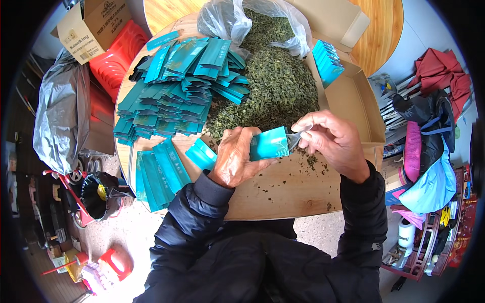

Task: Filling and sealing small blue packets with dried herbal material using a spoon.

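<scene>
My left hand point(237, 157) grips a teal foil packet point(269, 144) above the round wooden table, its mouth turned to the right. At that mouth, my right hand point(331, 142) pinches a small clear plastic scoop or spoon point(301, 132), whose tip is at or inside the opening. Behind both hands lies a large heap of dried green leaves, likely tea point(282, 87), spilling from a clear plastic bag point(223, 22). Stacked teal packets point(170, 102) fill the table's left side. A few more packets point(163, 174) lie near the left front edge, and one point(201, 154) is beside my left wrist.
An open cardboard box point(354, 102) stands at the right, with a row of teal packets point(327, 62) at its upper left. Loose leaf bits are scattered over the table front point(284, 200). Red plastic stools point(119, 57) and a carton point(93, 28) stand beyond the table at upper left.
</scene>
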Demonstrator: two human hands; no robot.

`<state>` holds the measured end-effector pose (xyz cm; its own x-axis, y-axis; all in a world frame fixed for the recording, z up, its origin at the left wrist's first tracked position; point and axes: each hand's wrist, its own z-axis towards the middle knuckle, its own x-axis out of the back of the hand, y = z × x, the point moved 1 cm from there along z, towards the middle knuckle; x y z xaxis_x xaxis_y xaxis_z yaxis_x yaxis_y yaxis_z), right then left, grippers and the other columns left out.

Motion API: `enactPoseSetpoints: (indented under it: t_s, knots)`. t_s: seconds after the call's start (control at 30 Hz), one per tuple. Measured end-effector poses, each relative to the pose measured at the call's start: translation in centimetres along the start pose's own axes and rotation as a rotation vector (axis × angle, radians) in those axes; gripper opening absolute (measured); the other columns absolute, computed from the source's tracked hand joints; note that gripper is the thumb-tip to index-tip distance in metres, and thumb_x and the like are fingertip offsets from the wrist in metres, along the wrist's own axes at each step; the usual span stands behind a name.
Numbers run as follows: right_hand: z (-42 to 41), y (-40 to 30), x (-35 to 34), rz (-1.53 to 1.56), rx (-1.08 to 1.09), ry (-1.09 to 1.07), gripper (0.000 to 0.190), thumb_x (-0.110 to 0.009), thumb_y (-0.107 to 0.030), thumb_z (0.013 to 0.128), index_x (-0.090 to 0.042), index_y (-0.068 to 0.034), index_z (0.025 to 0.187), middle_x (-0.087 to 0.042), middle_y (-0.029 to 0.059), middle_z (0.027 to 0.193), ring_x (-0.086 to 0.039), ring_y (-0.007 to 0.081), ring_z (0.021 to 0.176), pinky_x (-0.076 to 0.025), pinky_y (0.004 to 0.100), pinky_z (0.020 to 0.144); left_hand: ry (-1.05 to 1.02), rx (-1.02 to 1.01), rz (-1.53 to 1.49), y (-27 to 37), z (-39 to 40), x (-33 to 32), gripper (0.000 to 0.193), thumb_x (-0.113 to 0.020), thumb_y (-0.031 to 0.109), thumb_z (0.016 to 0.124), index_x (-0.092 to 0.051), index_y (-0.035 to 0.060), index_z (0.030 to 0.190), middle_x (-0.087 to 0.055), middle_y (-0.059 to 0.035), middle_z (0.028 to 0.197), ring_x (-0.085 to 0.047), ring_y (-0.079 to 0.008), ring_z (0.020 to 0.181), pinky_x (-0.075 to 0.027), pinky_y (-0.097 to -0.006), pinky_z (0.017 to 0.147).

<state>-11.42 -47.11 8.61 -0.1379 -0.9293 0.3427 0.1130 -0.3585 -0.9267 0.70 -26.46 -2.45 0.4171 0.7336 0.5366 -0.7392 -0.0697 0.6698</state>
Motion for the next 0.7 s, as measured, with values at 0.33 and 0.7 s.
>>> enactPoseSetpoints:
  t_s: [0.33, 0.7]
  knots:
    - [0.3, -0.3, -0.1, -0.134, 0.063, 0.018, 0.019, -0.067, 0.003, 0.104, -0.070, 0.001, 0.123, -0.074, 0.0087, 0.114, -0.070, 0.0096, 0.085, -0.057, 0.0248, 0.069, -0.003, 0.025, -0.006, -0.2, -0.2, -0.1, 0.072, -0.097, 0.029, 0.071, -0.057, 0.0029, 0.126, -0.070, -0.0210, 0.099, -0.067, -0.0433, 0.093, -0.047, -0.0510, 0.088]
    - [0.6, -1.7, -1.2, -0.177, 0.216, -0.046, 0.020, -0.067, 0.006, 0.102, -0.069, 0.002, 0.122, -0.074, 0.0118, 0.118, -0.072, 0.0124, 0.090, -0.060, 0.0269, 0.074, 0.005, -0.014, -0.012, -0.1, -0.1, -0.1, 0.074, -0.096, 0.026, 0.071, -0.057, 0.0025, 0.129, -0.070, -0.0188, 0.098, -0.067, -0.0417, 0.094, -0.045, -0.0506, 0.090]
